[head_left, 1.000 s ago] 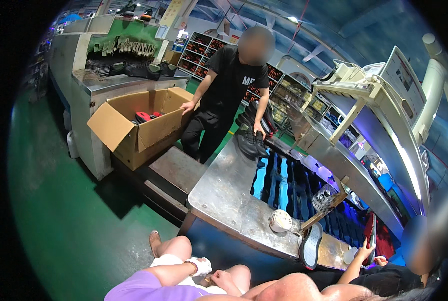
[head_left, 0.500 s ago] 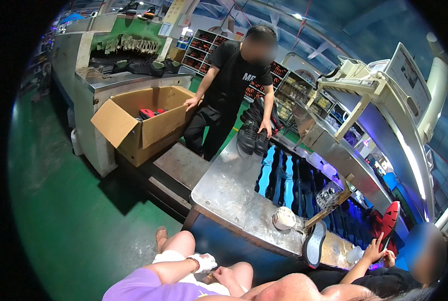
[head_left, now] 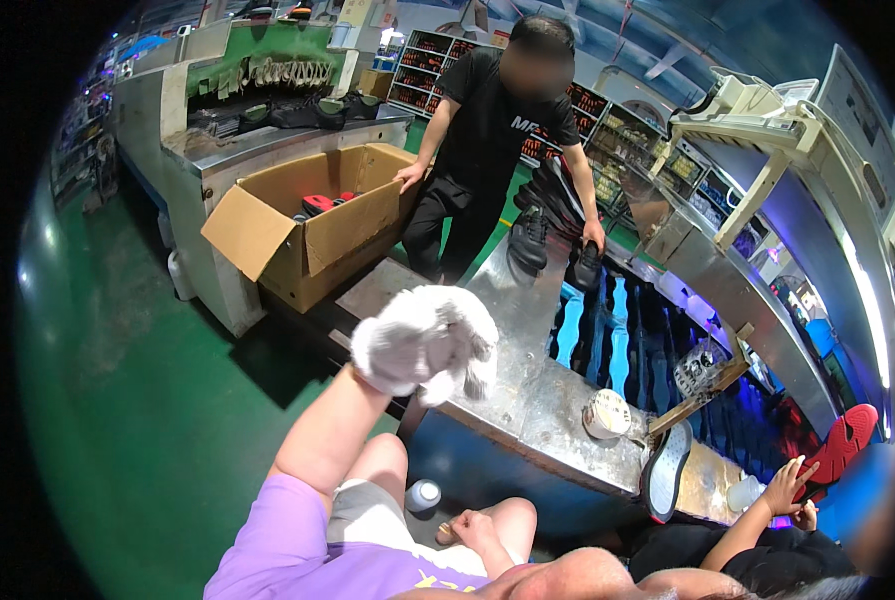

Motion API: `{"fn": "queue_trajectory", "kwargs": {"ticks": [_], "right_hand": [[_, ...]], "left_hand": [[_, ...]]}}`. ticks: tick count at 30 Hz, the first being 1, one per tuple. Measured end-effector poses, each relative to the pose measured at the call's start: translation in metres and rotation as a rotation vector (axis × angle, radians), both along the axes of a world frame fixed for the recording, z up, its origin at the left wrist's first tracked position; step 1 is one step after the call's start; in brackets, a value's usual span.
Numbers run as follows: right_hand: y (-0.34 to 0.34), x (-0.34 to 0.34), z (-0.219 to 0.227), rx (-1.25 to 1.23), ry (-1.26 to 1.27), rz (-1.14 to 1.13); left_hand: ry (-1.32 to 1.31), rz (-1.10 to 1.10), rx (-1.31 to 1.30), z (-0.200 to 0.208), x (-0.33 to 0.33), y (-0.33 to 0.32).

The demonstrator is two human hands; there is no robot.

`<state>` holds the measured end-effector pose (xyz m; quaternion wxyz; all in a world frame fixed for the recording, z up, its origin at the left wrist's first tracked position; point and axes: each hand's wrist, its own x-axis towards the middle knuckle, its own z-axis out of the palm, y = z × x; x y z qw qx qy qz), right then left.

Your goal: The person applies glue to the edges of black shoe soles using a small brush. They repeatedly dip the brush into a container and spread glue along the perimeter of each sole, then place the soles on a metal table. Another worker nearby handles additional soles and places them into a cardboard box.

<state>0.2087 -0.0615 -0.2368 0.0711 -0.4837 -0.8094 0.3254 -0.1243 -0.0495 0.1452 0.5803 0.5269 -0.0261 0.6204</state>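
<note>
My left hand [head_left: 422, 345], in a white knit glove, is raised in front of the metal bench corner. Its fingers bend downward, apart from the thumb, and no object shows between them. My bare right hand [head_left: 479, 533] is low by my thigh, its fingers curled; whatever they may hold is hidden. Just left of it, below the bench, is a white-capped bottle [head_left: 423, 494]. A worn metal worktop [head_left: 512, 405] lies beyond my left hand, with a round white tub [head_left: 605, 413] on it. A shoe sole [head_left: 665, 470] with a grey face leans at its near edge.
Across the bench a person in black [head_left: 502, 130] touches an open cardboard box [head_left: 347, 235] and a black shoe [head_left: 586, 265]. Another black shoe [head_left: 529, 240] stands beside it. A dark slatted conveyor [head_left: 617, 320] runs alongside. At right a co-worker's hand [head_left: 787, 485] touches a red sole [head_left: 845, 445].
My gloved left hand has risen from my lap to above the bench corner. The person opposite has moved one black shoe right, apart from the other. The view has shifted slightly.
</note>
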Motion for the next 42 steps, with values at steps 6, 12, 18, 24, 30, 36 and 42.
{"fn": "queue_trajectory", "kwargs": {"ticks": [6,12,18,24,30,36,42], "right_hand": [[0.003,0.015,-0.006,0.003,0.007,-0.034],[0.000,0.007,0.022,-0.040,-0.029,-0.071],[-0.004,0.007,0.018,-0.034,0.058,-0.100],[-0.007,0.020,0.029,-0.003,0.035,-0.233],[0.002,0.041,0.055,-0.008,0.698,-0.482],[0.076,0.043,0.232,0.611,0.557,-0.464],[0.162,0.082,0.311,0.945,0.146,-0.398]], "left_hand": [[-0.182,-0.399,-1.125,-0.193,0.092,0.009],[-0.065,0.133,-1.812,-0.377,0.152,-0.041],[0.143,0.123,-1.697,-0.398,0.153,-0.028],[0.301,0.183,-1.733,-0.408,0.159,-0.029],[0.212,0.136,-1.620,-0.412,0.152,-0.029],[0.235,0.046,-1.668,-0.428,0.142,-0.030],[0.334,0.105,-1.672,-0.421,0.149,-0.025]]}}
